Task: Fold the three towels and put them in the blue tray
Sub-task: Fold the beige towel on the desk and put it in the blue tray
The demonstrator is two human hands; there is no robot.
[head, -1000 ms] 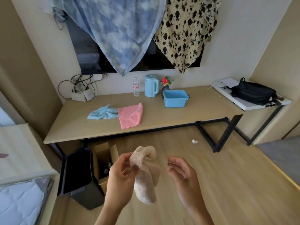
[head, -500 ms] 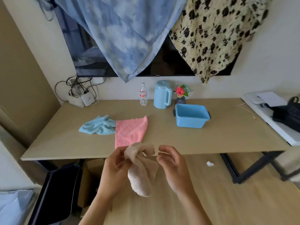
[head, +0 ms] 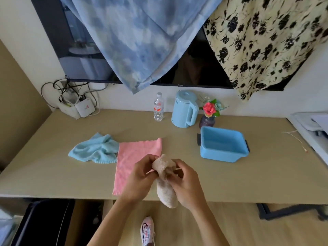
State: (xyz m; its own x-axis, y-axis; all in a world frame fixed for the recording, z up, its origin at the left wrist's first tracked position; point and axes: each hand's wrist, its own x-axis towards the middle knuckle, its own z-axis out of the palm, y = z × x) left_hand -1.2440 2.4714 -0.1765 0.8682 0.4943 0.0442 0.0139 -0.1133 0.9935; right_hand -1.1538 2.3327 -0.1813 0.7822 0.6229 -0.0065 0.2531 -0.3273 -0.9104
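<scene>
A: Changed? The right hand (head: 186, 183) has closed in; both it and the left hand (head: 140, 178) now pinch the beige towel (head: 166, 189), bunched, lower centre, above the bench (head: 248, 178) edge.

B: Meaning: unfolded yet; blue tray (head: 222, 144) at centre right holds nothing.

- A beige towel (head: 166, 185) of fluffy, nubby terry cloth, bunched in bare hands.
- A pink towel (head: 131, 157) of fine-pile cloth, matt, with a stitched hem.
- A light blue towel (head: 94, 149) of soft plush cloth, crumpled.
- The blue tray (head: 221, 158) of smooth moulded plastic, faintly glossy.
- The table (head: 248, 180) topped in matt pale wood-look laminate.
- The kettle (head: 182, 110), smooth satin plastic.
- The bottle (head: 158, 109), clear glossy plastic.
</scene>
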